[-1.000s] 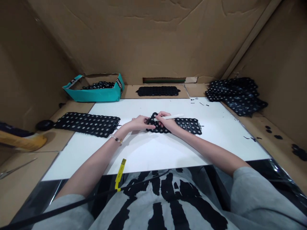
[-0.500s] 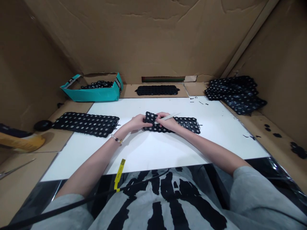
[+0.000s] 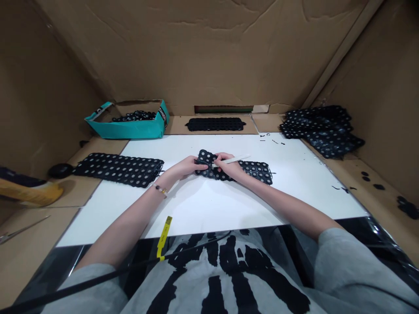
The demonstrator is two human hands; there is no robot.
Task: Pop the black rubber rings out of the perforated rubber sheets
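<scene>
A black rubbery sheet with rows of pale round dots [image 3: 258, 171] lies on the white board, its left end lifted. My left hand [image 3: 189, 166] grips that end, thumb on top and fingers mostly hidden beneath. My right hand [image 3: 226, 165] pinches a slim white pen-like tool [image 3: 240, 158] and holds its tip against the dotted sheet near my left thumb. The tool's exact kind cannot be made out. Left of my hands rests another dotted sheet [image 3: 119, 169].
At the back left stands a teal box [image 3: 127, 130] of small black rings. A black strip sheet [image 3: 216, 124] lies at the back; piled dotted sheets [image 3: 322, 131] sit at right. Metal tweezers or scissors [image 3: 24, 229] lie at left, by a yellow container [image 3: 31, 189]. Cardboard walls surround the board.
The white tool has tilted flatter, with its rear end shifted slightly right. My right fingers have moved a little, and the sheet's lifted end has turned slightly.
</scene>
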